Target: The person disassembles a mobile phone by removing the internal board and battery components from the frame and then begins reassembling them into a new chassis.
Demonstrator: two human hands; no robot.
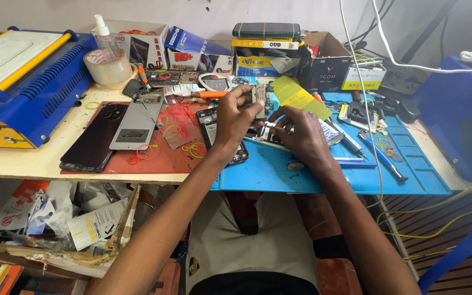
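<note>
Cluttered bench [55,158]: hands [236,117] grip phone part [259,97].

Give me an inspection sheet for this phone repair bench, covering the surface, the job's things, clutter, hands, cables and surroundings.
Surface: blue work mat beside a red mat on a pale bench.
Job's things: small phone part raised in the left hand; opened phone lying under the hands.
Clutter: black phone back, grey phone panel, tape roll, spray bottle, stacked boxes, blue screwdriver, rubber bands.
Hands: left hand pinches the part; right hand rests on the opened phone.
Cables: white cables hang across the right; yellow wires below.
Surroundings: blue and yellow machine at left; packaging under the bench.
</note>
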